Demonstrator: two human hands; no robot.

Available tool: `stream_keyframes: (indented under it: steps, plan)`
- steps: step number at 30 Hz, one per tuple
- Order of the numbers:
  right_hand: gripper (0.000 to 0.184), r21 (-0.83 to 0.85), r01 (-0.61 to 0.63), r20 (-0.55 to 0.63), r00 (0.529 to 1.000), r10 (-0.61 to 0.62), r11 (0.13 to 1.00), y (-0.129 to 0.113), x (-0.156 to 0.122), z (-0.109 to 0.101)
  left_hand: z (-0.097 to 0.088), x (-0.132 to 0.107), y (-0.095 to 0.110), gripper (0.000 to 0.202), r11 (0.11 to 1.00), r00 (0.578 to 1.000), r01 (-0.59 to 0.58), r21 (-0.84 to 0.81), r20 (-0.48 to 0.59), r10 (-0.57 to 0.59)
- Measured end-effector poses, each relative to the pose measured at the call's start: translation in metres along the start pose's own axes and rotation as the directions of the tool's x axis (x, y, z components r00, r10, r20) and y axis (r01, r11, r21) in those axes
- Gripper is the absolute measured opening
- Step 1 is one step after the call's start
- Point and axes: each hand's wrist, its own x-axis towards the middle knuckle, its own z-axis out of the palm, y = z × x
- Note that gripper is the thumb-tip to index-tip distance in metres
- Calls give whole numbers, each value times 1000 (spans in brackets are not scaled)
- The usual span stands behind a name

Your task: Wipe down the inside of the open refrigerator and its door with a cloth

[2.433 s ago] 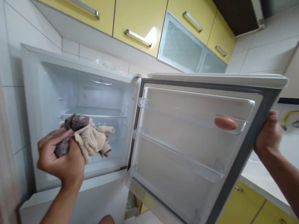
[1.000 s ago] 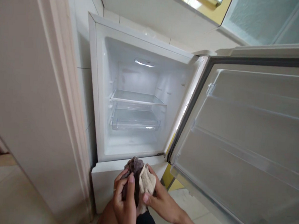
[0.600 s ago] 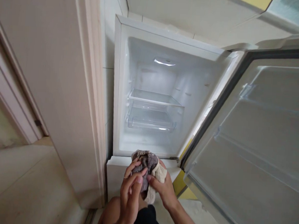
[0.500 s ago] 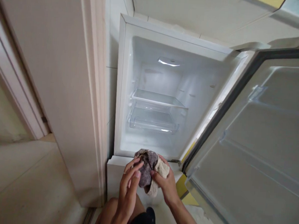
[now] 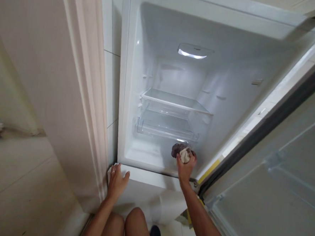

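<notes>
In my right hand (image 5: 186,166) is a bunched cloth (image 5: 184,155), purple-grey on one side and cream on the other. That hand reaches into the lower right of the open fridge (image 5: 141,156), below the shelves. My left hand (image 5: 118,179) rests on the top edge of the white lower front (image 5: 148,178), at its left corner, fingers apart and holding nothing. A glass shelf (image 5: 174,99) sits inside, with a clear drawer-like tray (image 5: 167,127) beneath it.
The fridge door (image 5: 290,176) stands open on the right, with a dark seal along its edge. A wooden door frame (image 5: 81,92) rises close on the left. A lamp (image 5: 195,52) glows on the fridge ceiling. My knees (image 5: 135,223) are just below the lower front.
My right hand has carried the cloth forward into the fridge. My left hand has let go of it and moved left onto the lower front's edge. The view has come closer.
</notes>
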Motion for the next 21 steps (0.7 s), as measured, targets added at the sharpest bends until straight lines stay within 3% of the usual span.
stream_keyframes:
  steps: [4, 8, 11, 15, 18, 21]
  plan:
    - [45, -305, 82, 175, 984, -29, 949, 12, 9, 17, 5, 22, -11, 51, 982, 998, -36, 185, -39, 44]
    - [36, -456, 151, 187, 980, -72, 877, 10, 26, 24, 4, 46, -19, 40, 973, 993, -59, 223, -91, 81]
    - [48, -515, 115, 225, 974, 4, 849, 12, 46, 36, 7, 60, -16, 29, 978, 984, 69, 196, -174, -34]
    - [89, -664, -47, 179, 959, 219, 746, 27, 65, 67, 23, 60, -8, 31, 950, 945, 203, 236, -303, -127]
    - [101, -734, -85, 167, 939, 301, 674, 38, 81, 88, 31, 53, -9, 26, 933, 929, 160, 322, -368, -32]
    - [75, -733, -17, 222, 939, 262, 679, 40, 102, 100, 34, 48, -15, 21, 908, 924, 62, 414, -368, 105]
